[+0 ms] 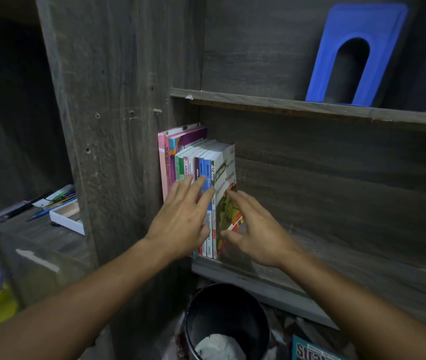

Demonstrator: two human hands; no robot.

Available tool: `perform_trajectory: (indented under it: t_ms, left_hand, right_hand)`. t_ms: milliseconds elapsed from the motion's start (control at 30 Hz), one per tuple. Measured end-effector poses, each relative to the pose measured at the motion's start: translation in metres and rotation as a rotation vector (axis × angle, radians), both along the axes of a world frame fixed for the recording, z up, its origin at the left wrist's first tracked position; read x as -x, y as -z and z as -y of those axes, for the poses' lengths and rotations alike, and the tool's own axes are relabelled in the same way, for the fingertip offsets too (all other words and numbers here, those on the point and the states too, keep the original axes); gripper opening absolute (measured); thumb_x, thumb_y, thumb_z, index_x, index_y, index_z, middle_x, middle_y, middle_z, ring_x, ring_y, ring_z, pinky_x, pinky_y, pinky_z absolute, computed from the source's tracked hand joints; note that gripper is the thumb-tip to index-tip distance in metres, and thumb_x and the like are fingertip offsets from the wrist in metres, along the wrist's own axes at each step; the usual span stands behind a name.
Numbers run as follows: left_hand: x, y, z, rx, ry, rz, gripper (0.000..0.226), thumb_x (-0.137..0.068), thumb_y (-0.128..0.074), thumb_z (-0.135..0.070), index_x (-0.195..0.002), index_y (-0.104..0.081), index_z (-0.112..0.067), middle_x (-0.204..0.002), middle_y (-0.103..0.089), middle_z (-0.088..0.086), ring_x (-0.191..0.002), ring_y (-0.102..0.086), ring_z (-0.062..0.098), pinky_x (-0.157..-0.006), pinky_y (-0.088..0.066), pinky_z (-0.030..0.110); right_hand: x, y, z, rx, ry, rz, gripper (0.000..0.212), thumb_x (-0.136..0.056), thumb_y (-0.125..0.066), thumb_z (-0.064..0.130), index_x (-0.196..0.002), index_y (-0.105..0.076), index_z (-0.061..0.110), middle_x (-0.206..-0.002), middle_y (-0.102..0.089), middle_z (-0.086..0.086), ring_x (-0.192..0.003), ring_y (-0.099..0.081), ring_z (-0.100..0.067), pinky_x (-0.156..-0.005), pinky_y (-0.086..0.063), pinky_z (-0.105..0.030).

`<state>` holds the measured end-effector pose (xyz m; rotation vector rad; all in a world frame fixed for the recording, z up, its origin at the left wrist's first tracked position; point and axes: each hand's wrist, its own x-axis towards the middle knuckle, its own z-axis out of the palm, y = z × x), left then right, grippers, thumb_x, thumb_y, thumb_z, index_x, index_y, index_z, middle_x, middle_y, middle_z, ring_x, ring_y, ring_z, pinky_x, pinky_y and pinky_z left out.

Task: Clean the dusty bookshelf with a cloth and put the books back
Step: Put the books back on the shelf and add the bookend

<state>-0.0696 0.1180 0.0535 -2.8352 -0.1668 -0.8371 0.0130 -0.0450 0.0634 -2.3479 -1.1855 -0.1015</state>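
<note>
Several books (196,162) stand upright at the left end of the grey wooden shelf (336,261), pressed against its side wall. My left hand (183,216) lies flat with straight fingers against their spines. My right hand (256,229) has spread fingers touching the cover of the outermost book (226,172), thumb near its lower edge. No cloth shows in view.
A blue bookend (357,53) stands on the upper shelf (284,105). Below the shelf sits a black bin (222,323) with white paper inside, and a teal book (310,350) lies beside it. To the left, a desk holds pens and a white tray (66,216).
</note>
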Motion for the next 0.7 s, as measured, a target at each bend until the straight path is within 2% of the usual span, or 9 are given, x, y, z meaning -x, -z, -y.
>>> perform_trajectory:
  t_ms: [67,233,333,467,600,700]
  left_hand:
    - [0.001,0.007,0.006,-0.012,0.011,-0.028,0.074,-0.088,-0.061,-0.041,-0.150,-0.030,-0.014,-0.158,-0.025,0.015,-0.148,-0.015,0.035,-0.117,-0.002,0.046]
    - [0.002,0.024,0.032,0.021,0.080,-0.025,0.072,-0.073,-0.073,-0.039,-0.135,-0.048,-0.013,-0.146,-0.045,0.016,-0.138,-0.038,0.038,-0.110,-0.028,0.058]
    - [-0.003,0.037,0.050,0.050,0.136,-0.023,0.072,-0.073,-0.071,-0.038,-0.137,-0.048,-0.013,-0.146,-0.044,0.013,-0.138,-0.038,0.036,-0.111,-0.029,0.057]
    - [-0.013,0.056,0.079,0.075,0.193,-0.066,0.070,-0.077,-0.066,-0.040,-0.138,-0.046,-0.012,-0.149,-0.041,0.013,-0.141,-0.033,0.034,-0.113,-0.026,0.054]
    - [-0.022,0.075,0.115,0.116,0.279,-0.095,0.064,-0.074,-0.061,-0.040,-0.130,-0.055,-0.009,-0.139,-0.051,0.016,-0.134,-0.043,0.038,-0.106,-0.038,0.058]
    - [-0.027,0.095,0.148,0.144,0.320,-0.137,0.067,-0.071,-0.063,-0.040,-0.130,-0.055,-0.009,-0.137,-0.054,0.015,-0.132,-0.046,0.038,-0.104,-0.040,0.058]
  right_hand:
    - [0.003,0.002,0.011,0.034,0.014,0.038,0.086,-0.091,-0.064,0.042,-0.158,-0.011,0.027,-0.165,-0.007,0.006,-0.151,-0.012,-0.013,-0.122,-0.017,-0.040]
    - [0.010,0.018,0.044,0.128,0.070,0.101,0.087,-0.093,-0.058,0.049,-0.157,-0.003,0.029,-0.166,0.003,0.007,-0.151,-0.004,-0.011,-0.123,-0.012,-0.041]
    - [0.014,0.033,0.068,0.161,0.101,0.113,0.088,-0.094,-0.056,0.050,-0.157,0.000,0.027,-0.166,0.004,0.004,-0.152,-0.002,-0.011,-0.123,-0.010,-0.034]
    - [0.019,0.051,0.104,0.233,0.201,0.088,0.088,-0.094,-0.054,0.052,-0.157,0.003,0.028,-0.166,0.005,0.003,-0.152,-0.003,-0.014,-0.123,-0.012,-0.040]
    - [0.029,0.063,0.145,0.292,0.294,0.009,0.086,-0.096,-0.051,0.050,-0.157,0.007,0.029,-0.165,0.009,0.005,-0.152,0.001,-0.013,-0.123,-0.011,-0.043]
    - [0.032,0.074,0.177,0.299,0.342,-0.045,0.085,-0.096,-0.051,0.051,-0.156,0.005,0.031,-0.165,0.008,0.007,-0.151,0.003,-0.012,-0.124,-0.007,-0.041]
